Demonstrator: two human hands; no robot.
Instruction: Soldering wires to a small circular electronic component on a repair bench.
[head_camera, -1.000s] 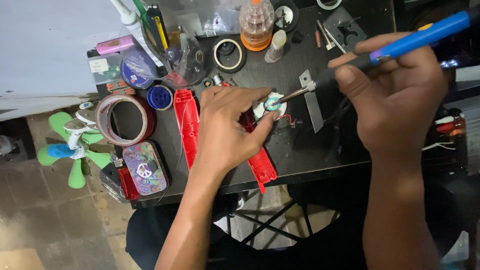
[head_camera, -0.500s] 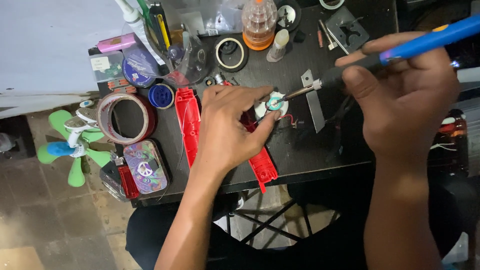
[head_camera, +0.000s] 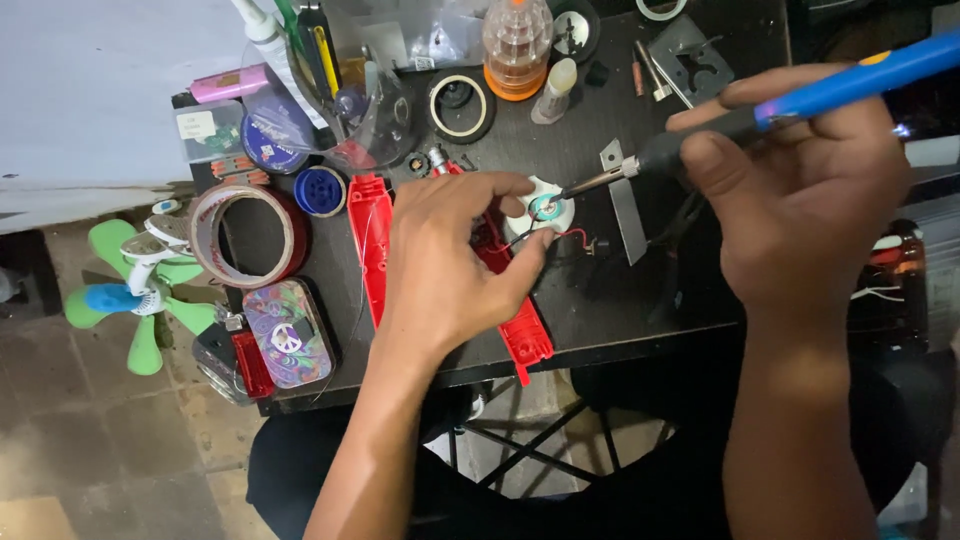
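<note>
White part: a small white round piece (head_camera: 548, 208) with a teal ring in its middle, pinched between the thumb and fingertips of the left hand (head_camera: 450, 265) on the dark table (head_camera: 600, 300); the fingers are curled close, not spread.
Wires: thin red and dark wires (head_camera: 572, 236) run from the white piece, just beside the left thumb.
Right fingers: closed around a soldering iron (head_camera: 760, 115), thumb and forefinger gripping its dark collar, the blue handle running up past the knuckles of the right hand (head_camera: 810, 190).
Iron tip: the metal tip touches the teal ring on the white piece, or sits right at it; I cannot tell which.
Under the left hand: two long red plastic shells (head_camera: 372, 245), one left of the hand, one partly hidden beneath it and reaching the table's near edge.
Beside the iron: a flat grey metal strip (head_camera: 625, 205) lies on the table below the tip.
Far edge: an orange-based clear bottle (head_camera: 516, 45), a small roll of tape (head_camera: 460, 105) and a little white bottle (head_camera: 556, 90).
Left side: a wide roll of brown tape (head_camera: 245, 235), a blue cap (head_camera: 320, 190), a patterned tin (head_camera: 288, 335).
Floor at left: a green fan (head_camera: 135, 290) with its blades showing.
</note>
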